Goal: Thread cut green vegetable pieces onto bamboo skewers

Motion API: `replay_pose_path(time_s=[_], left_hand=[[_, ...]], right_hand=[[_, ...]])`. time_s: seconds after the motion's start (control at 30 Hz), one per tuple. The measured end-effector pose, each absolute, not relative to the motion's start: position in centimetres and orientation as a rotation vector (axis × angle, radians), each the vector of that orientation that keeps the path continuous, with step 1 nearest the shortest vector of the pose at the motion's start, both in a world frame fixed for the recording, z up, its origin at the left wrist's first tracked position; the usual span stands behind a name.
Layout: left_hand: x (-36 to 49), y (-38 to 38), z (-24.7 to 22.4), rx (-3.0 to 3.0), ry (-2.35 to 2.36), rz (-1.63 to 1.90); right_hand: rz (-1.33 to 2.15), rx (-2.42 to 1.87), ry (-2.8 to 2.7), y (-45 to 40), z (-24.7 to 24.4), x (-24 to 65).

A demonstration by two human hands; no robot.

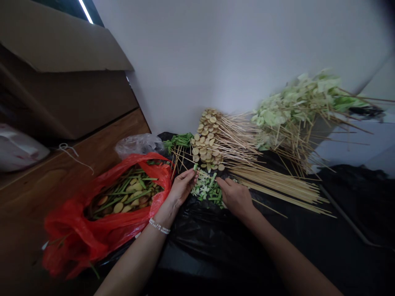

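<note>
My left hand (184, 186) pinches a small green vegetable piece (195, 166) between thumb and fingertips. My right hand (236, 197) is closed on a thin wooden skewer (270, 208), whose tail sticks out to the right of the hand. The skewer's other end runs toward my left fingertips; whether it pierces the green piece is too small to tell. Below and between both hands lies a heap of cut green and white vegetable pieces (211, 191) on black plastic (203, 230). Just beyond the hands are stacked skewers of round potato-like slices (206, 142).
A red plastic bag (70, 230) of sliced vegetables and green stalks stands at left. Bare skewers (284, 187) lie at right. Leafy skewers (296, 102) pile up behind them. Green bundles (182, 140), a clear bag (140, 144) and a cardboard box (77, 98) are farther back.
</note>
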State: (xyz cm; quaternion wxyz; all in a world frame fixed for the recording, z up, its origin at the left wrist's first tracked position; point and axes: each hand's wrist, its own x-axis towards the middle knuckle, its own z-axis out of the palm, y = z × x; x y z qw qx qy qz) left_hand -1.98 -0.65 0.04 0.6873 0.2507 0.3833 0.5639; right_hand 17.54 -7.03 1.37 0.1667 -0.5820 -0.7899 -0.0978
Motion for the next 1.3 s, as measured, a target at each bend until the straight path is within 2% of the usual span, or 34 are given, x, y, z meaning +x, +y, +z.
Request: replay_pose_path(time_s=[0.43, 1.3], left_hand=[[-1.91, -0.4, -0.53, 0.675, 0.894, 1.347], [-2.06, -0.22, -0.44, 0.469, 0.873, 1.297]], right_hand=[[-0.29, -1.701, -2.291, -7.07, 1.25, 17.63], [-0.248, -1.679, -2.28, -7.18, 1.31, 17.35]])
